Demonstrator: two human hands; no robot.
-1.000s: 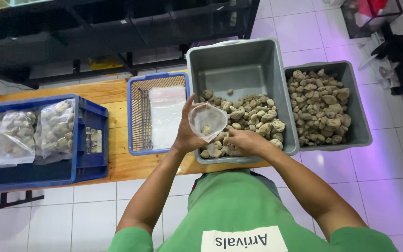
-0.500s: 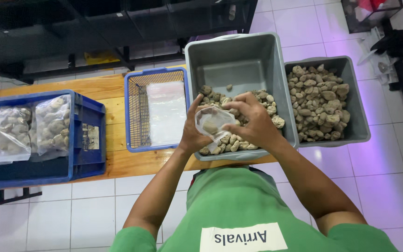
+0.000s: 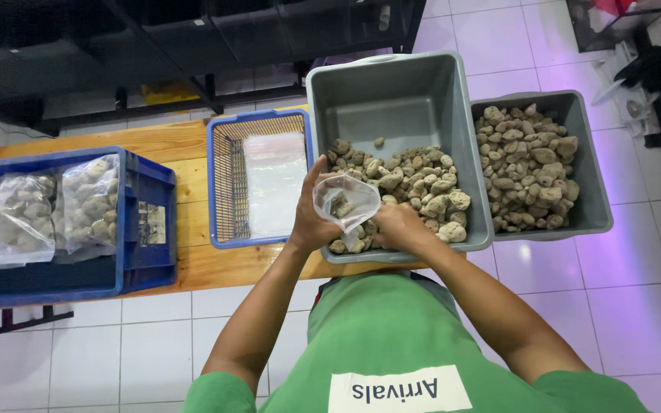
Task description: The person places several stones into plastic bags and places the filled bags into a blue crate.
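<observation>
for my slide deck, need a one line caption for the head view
Left hand holds a clear plastic bag open; right hand rests among pale stones.

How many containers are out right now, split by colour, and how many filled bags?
Grey tubs: 2
Blue crates/baskets: 2
Filled bags in the large blue crate: at least 2
Total: 6
</observation>
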